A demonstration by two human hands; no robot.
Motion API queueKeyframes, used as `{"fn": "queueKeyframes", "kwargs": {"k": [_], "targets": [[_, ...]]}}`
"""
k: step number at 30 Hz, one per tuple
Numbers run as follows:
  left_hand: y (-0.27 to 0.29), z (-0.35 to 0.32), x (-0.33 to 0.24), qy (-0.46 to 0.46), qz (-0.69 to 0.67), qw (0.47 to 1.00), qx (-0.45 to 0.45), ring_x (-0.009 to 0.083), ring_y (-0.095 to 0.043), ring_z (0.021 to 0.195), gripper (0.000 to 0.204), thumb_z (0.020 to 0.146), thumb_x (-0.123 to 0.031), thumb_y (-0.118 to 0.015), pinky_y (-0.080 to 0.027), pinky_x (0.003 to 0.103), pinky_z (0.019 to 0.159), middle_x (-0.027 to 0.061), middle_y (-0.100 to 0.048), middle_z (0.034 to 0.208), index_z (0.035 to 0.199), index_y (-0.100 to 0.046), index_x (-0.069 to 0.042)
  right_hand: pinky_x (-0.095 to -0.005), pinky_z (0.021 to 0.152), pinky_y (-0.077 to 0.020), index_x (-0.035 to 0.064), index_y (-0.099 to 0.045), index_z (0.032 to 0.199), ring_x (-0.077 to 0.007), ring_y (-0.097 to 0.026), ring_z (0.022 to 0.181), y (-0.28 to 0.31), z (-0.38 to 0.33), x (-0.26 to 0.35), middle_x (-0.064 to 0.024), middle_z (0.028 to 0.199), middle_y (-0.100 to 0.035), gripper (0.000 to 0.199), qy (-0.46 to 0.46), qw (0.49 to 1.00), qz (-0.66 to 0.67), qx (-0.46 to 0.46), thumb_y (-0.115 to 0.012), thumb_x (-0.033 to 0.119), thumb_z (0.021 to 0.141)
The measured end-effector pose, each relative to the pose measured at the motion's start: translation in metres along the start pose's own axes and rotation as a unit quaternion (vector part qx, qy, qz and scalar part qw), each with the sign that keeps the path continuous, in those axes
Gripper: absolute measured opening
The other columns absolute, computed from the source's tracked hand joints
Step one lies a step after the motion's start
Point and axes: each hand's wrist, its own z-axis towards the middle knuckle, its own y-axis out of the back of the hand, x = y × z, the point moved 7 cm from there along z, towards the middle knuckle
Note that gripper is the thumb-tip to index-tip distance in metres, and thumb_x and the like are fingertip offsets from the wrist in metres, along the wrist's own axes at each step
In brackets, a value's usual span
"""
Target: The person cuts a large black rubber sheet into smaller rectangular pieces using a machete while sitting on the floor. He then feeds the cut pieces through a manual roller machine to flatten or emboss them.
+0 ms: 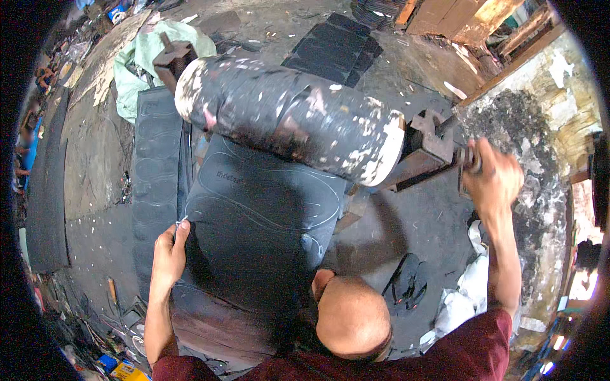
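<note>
Maroon sleeves (473, 346) lay closest to the camera, spread along the lower rim, with a rounded patch of bare skin (352, 311) between them; which part of the body it was could not be told. From the sleeves the two forearms reached forward, well apart. On the left, the left hand (169, 254) had its grip pinched, thumb against fingers, on the left edge of a black sheet (260, 206). That sheet sloped up in the middle of the view, marked with pale, curving sole-shaped outlines and a little lettering, and its far end passed out of sight beneath a thick roller (289, 120). Black with flaking white patches and pale ends, the roller was tilted across the view, its left end farther off, between a left metal bracket (175, 60) and a right metal bracket (429, 143). Beyond the right bracket, the right hand (497, 178) was slightly blurred, its grip curled round a crank handle (469, 159).

Just left of the sheet ran a dark strip (154, 168) bearing raised sole shapes. Behind it bunched a pale green sack (130, 82). More patterned black sheets (330, 47) lay on the floor past the roller, and black straps (406, 282) lay near a crumpled white bag (454, 308).
</note>
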Motion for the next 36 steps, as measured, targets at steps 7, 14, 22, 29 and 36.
{"fn": "queueKeyframes", "kwargs": {"k": [7, 14, 22, 29, 36], "targets": [[-0.015, 0.039, -0.047, -0.009, -0.076, 0.997, 0.0, 0.0149, -0.055, 0.096, 0.057, 0.1, -0.044, -0.046, -0.043, 0.031, 0.09, 0.0141, -0.066, 0.098, 0.107, -0.062, 0.011, -0.0428, 0.069, -0.0527, 0.0173, -0.063, 0.094, -0.0319, -0.068, 0.076, -0.219, 0.063, -0.049, -0.0105, 0.082, -0.069, 0.014, -0.116, 0.986, -0.006, 0.118, -0.055, 0.02, 0.082], [0.018, -0.068, 0.098, 0.086, -0.062, 0.994, -0.019, 0.0109, -0.045, 0.08, 0.042, 0.097, -0.038, -0.05, -0.04, 0.03, 0.073, -0.0016, -0.053, 0.081, 0.086, -0.059, 0.001, -0.0399, 0.078, -0.0487, 0.0137, -0.067, 0.1, -0.0249, -0.066, 0.083, -0.332, 0.011, 0.005, -0.0083, 0.091, -0.07, 0.021, -0.121, 0.958, 0.236, 0.109, -0.057, 0.028, 0.089], [0.044, -0.127, 0.083, 0.017, -0.078, 0.976, -0.204, 0.0097, -0.053, 0.076, 0.024, 0.089, -0.015, -0.067, -0.045, 0.026, 0.071, 0.004, -0.064, 0.08, 0.098, -0.066, 0.007, -0.0387, 0.078, -0.0431, 0.0084, -0.066, 0.09, -0.0201, -0.063, 0.078, -0.363, -0.006, -0.052, -0.0055, 0.089, -0.068, 0.017, -0.255, 0.866, 0.428, -0.049, -0.059, 0.024, 0.088], [0.057, -0.134, 0.109, 0.062, -0.034, 0.968, -0.242, 0.0155, -0.061, 0.086, 0.025, 0.087, -0.011, -0.068, -0.049, 0.03, 0.082, 0.0116, -0.07, 0.091, 0.101, -0.067, 0.01, -0.0434, 0.069, -0.0439, 0.0085, -0.065, 0.082, -0.0261, -0.063, 0.072, -0.369, -0.026, -0.04, -0.0105, 0.083, -0.068, 0.021, -0.227, 0.947, 0.173, 0.146, -0.061, 0.029, 0.082], [0.052, -0.098, 0.068, 0.05, -0.105, 0.968, -0.223, 0.0161, -0.06, 0.086, 0.032, 0.087, -0.014, -0.068, -0.049, 0.031, 0.082, 0.0122, -0.069, 0.09, 0.105, -0.065, 0.012, -0.0481, 0.061, -0.0448, 0.0087, -0.064, 0.073, -0.0321, -0.063, 0.067, -0.426, -0.148, 0.079, -0.0154, 0.078, -0.067, 0.026, -0.123, 0.916, 0.162, 0.346, -0.064, 0.035, 0.077]]}}
